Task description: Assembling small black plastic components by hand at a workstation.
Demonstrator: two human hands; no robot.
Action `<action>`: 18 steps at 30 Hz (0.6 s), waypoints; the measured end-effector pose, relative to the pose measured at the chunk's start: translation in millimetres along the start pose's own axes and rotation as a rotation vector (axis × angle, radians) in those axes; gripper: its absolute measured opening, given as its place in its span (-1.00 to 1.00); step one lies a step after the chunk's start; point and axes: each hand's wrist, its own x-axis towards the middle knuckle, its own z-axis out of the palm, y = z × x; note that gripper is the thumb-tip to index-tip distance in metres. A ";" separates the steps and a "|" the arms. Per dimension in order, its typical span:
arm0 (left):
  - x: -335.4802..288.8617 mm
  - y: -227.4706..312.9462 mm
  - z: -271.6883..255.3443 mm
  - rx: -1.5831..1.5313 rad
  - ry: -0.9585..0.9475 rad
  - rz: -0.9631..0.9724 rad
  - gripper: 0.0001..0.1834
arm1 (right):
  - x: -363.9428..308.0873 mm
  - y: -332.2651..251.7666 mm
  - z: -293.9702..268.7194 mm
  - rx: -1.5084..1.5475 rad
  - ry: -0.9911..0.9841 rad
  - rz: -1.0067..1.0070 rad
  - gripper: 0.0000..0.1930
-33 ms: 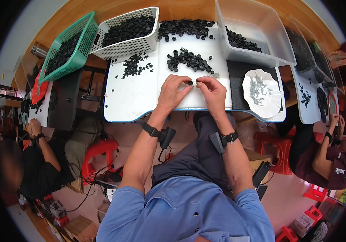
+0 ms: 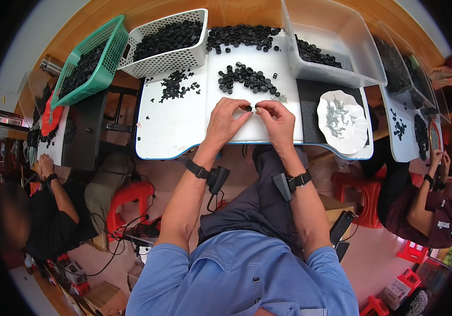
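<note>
My left hand pinches a small round black part between thumb and fingertips, just above the white table mat. Facing it a short gap away, my right hand is closed on a smaller black piece, its shape mostly hidden by the fingertips. Beyond both hands lies a loose heap of round black parts. Off to the left of them, smaller black pieces are scattered on the white surface. A few tiny pale pins rest just past my right fingers.
A white scalloped plate of thin metallic pins is at right, on a black pad. Behind stand a clear bin, a white basket and a green basket, all holding black parts. Co-workers sit on both sides.
</note>
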 end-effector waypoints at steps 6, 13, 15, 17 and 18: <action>-1.1 3.2 -2.1 0.001 0.022 -0.006 -0.76 | -2.1 -8.1 7.0 -0.293 -0.007 -0.187 -0.89; -1.6 3.9 -2.2 0.001 0.013 -0.031 -0.76 | -2.1 -9.4 8.7 -0.369 -0.025 -0.240 -0.90; -2.6 1.5 -1.4 -0.008 -0.005 -0.043 -0.71 | -1.5 -9.4 9.4 -0.368 -0.030 -0.240 -0.90; -3.5 0.1 -0.5 -0.017 -0.009 -0.069 -0.70 | -0.6 -8.4 9.7 -0.378 -0.037 -0.257 -0.90; -3.9 -0.6 -0.1 -0.026 -0.011 -0.095 -0.70 | -1.1 -8.1 9.7 -0.378 -0.038 -0.256 -0.90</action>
